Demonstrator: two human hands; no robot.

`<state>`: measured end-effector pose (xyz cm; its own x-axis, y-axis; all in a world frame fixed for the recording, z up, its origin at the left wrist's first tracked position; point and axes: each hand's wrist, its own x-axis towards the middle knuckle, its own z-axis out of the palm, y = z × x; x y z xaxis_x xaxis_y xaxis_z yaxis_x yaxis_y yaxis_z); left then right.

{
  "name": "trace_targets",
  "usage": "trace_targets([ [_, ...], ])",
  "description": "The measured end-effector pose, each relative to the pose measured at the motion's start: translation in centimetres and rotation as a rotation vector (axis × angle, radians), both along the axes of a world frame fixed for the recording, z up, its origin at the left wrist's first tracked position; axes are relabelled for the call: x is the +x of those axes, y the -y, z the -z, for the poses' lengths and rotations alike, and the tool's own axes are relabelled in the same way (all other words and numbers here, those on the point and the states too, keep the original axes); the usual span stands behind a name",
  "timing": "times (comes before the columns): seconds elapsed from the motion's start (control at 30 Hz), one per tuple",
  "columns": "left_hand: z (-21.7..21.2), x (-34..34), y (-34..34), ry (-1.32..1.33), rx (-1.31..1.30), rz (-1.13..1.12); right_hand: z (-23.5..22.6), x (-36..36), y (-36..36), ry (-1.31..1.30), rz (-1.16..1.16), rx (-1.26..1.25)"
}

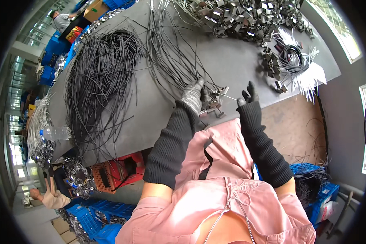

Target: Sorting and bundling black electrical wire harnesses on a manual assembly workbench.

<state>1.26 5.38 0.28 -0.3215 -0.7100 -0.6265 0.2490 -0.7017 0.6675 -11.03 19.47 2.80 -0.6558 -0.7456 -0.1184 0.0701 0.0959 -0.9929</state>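
My left hand [192, 96], in a grey and black glove, is closed on the ends of several thin black wires [173, 61]. These wires fan away from it toward the far edge of the table. My right hand [249, 96], in a dark glove, is a short way to the right, its upper fingers raised. A thin white wire [227, 96] runs straight from beside my left hand to my right thumb and seems pinched there. Small metal brackets [213, 106] lie at the table's near edge, just beside and below my left hand.
A large heap of black wires [103, 77] covers the table's left part. Metal pieces [240, 18] are piled at the far right, near a coiled wire bundle [293, 59]. A plastic bottle [56, 133] lies left. Red and blue crates [128, 166] stand below. Two people are at the left.
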Motion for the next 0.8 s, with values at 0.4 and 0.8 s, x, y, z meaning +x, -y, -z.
trace_targets([
  [0.4, 0.9, 1.1, -1.9, 0.067, -0.162, 0.368, 3.1, 3.4, 5.7, -0.252, -0.328, -0.011],
  [0.8, -0.7, 8.9, 2.9, -0.363, -0.089, 0.078, 8.5, -15.9, 14.3, -0.49, -0.181, 0.34],
])
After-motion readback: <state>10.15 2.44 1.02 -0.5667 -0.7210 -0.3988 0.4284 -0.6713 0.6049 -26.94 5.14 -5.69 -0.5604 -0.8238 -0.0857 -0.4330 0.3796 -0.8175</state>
